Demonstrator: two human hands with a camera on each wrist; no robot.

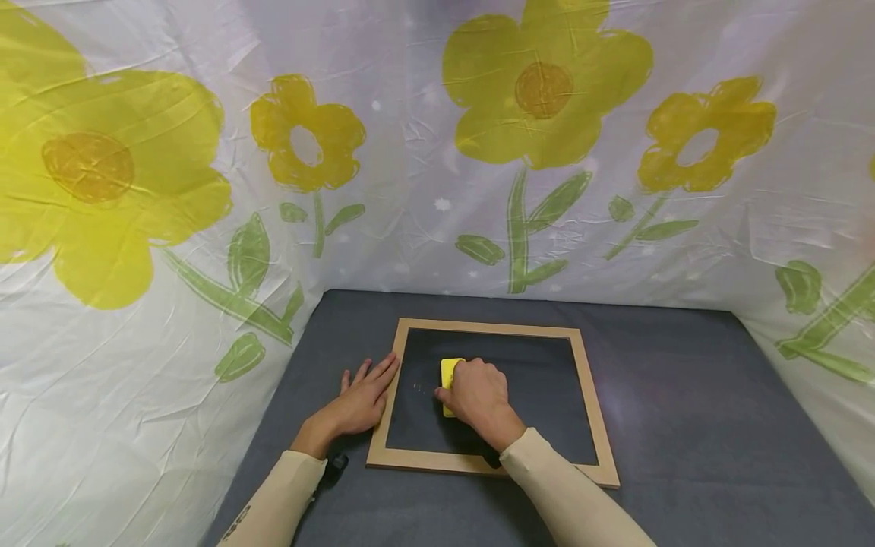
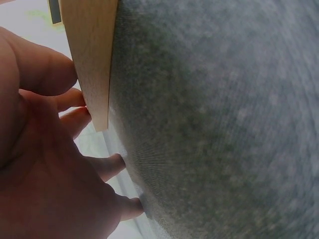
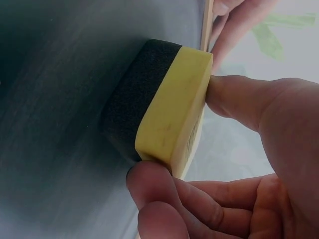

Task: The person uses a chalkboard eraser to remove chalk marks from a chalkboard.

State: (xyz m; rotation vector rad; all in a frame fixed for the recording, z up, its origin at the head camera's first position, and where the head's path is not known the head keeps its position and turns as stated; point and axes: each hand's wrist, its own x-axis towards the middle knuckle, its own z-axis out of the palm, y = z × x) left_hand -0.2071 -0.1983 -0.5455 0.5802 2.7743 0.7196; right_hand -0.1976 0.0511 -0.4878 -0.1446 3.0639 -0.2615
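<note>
A small chalkboard (image 1: 540, 380) in a light wooden frame (image 1: 492, 327) lies flat on the dark cloth. On its black surface, left of the middle, is a yellow board eraser (image 3: 164, 107) with a black felt side against the board. My right hand (image 1: 478, 395) grips this eraser, thumb at one side and curled fingers at the other. Faint chalk marks (image 1: 418, 387) show just left of it. My left hand (image 1: 358, 403) rests with spread fingers on the left side of the frame; in the left wrist view some fingertips touch the wood and others the cloth.
A dark grey cloth (image 1: 683, 395) covers the table around the board. Behind and at both sides hangs a white curtain (image 1: 403, 175) printed with yellow flowers. A small black device (image 1: 334, 469) sits at the left wrist.
</note>
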